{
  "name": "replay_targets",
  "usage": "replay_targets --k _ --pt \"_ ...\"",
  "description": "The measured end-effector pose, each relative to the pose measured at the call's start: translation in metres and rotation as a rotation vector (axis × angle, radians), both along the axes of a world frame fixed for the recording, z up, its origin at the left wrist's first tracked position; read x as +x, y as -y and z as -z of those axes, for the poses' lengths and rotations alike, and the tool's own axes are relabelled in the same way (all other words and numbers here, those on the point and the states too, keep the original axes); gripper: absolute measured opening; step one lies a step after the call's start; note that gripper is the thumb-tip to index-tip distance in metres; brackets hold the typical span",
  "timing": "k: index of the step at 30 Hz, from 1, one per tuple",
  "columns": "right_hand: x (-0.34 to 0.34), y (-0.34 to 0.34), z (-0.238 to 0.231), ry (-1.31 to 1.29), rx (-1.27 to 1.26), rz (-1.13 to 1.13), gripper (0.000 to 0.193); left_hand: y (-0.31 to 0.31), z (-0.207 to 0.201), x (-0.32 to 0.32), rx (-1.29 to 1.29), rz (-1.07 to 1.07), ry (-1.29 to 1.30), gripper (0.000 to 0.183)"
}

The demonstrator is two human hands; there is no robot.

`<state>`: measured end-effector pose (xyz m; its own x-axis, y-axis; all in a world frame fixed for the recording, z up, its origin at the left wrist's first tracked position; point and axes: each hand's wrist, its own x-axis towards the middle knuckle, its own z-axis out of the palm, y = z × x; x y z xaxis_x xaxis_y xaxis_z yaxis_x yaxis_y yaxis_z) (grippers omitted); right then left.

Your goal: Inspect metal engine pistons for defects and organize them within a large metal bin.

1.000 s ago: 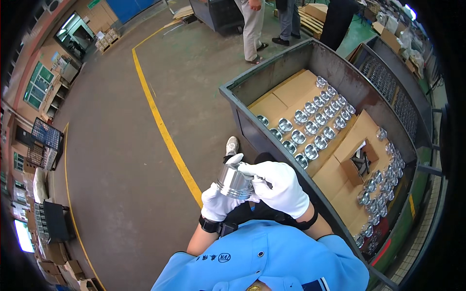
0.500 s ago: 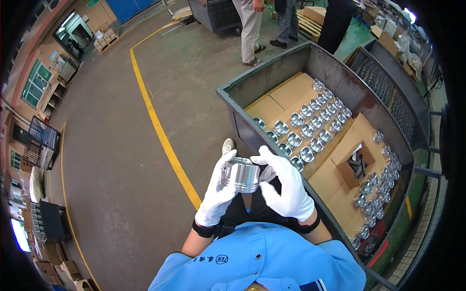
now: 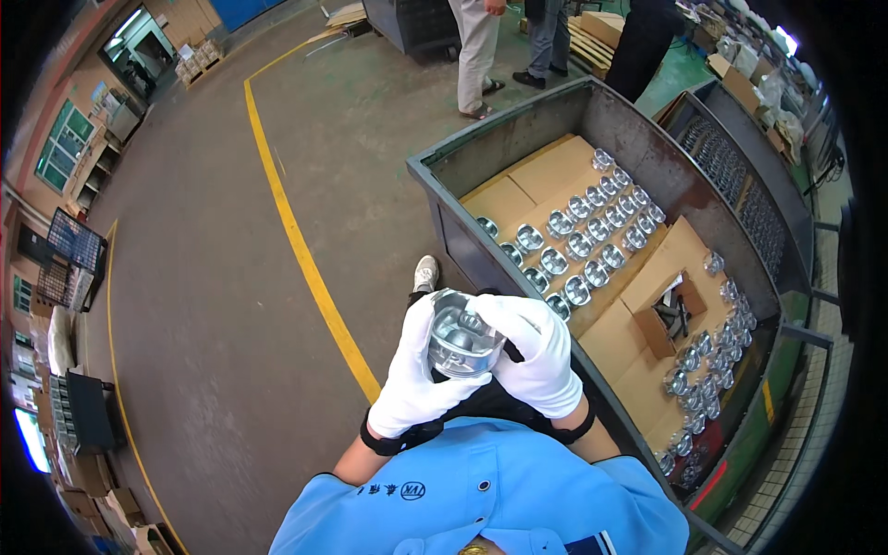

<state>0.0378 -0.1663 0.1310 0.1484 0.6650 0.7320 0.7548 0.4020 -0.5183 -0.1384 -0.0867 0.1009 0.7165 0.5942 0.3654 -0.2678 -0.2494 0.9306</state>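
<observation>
The left hand and right hand held the piston between them, beside the bin; just tipped from side-on, its hollow end faced up, opening the inside to view.

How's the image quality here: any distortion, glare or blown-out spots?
Head view: fisheye bending bows the yellow floor line and the bin, with black corners; highlights glint on the metal part; the gloved left hand and right hand show clear outlines; a bright panel at far left looks nearly blown out.
</observation>
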Motion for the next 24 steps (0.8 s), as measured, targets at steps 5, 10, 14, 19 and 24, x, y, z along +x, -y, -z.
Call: replay_targets --k 5,10,14,19,24 --pt "-0.005 0.000 -0.004 -0.181 -0.059 -0.025 0.050 0.007 -0.007 -0.001 -0.137 -0.075 0.021 0.115" --pt "-0.005 0.003 0.011 -0.438 -0.191 -0.138 0.059 0.003 -0.025 0.002 -0.321 -0.059 0.074 0.116" --pt "-0.008 0.006 0.010 -0.818 -0.268 -0.342 0.062 -0.007 -0.023 0.005 -0.470 -0.118 0.038 0.107" --pt "-0.006 0.007 0.010 -0.642 -0.263 -0.259 0.064 -0.014 -0.009 0.000 -0.524 -0.057 -0.008 0.090" --pt "-0.005 0.006 0.012 -0.635 -0.253 -0.264 0.064 -0.013 -0.003 0.000 -0.529 -0.046 0.087 0.082"
